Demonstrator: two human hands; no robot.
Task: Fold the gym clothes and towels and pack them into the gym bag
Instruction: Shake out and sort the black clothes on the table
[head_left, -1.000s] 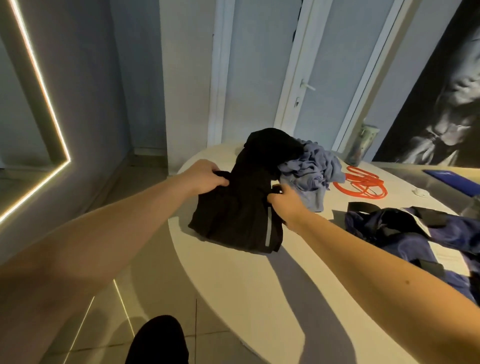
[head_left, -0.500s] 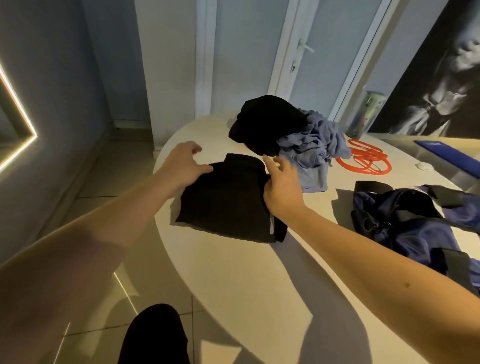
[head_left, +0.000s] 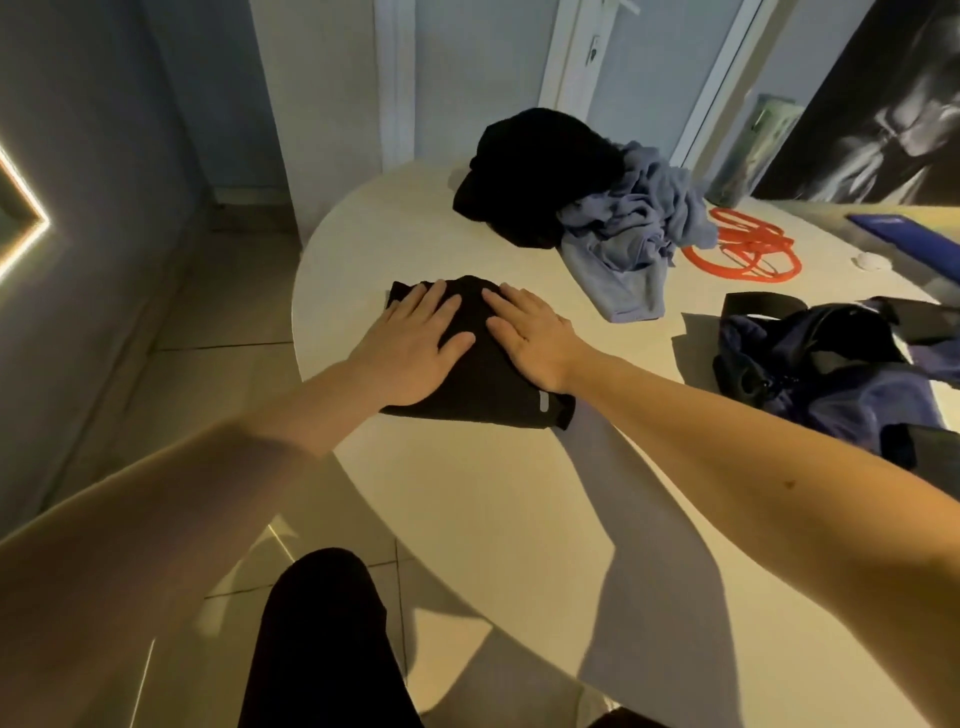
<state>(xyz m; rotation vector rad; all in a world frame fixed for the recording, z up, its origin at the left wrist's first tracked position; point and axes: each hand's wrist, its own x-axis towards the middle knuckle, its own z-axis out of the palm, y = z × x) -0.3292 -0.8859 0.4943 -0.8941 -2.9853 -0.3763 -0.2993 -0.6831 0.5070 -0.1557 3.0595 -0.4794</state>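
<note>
The left hand (head_left: 410, 345) and right hand (head_left: 530, 332) lie flat, fingers straight, pressing 1 folded black fabric garment (head_left: 478, 384) on the round white table (head_left: 493, 493). The crumpled black-and-lavender clothes pile (head_left: 597, 208) and dark blue gym bag (head_left: 831, 364) wait rightward. Lifting carelessly could undo the fold.
</note>
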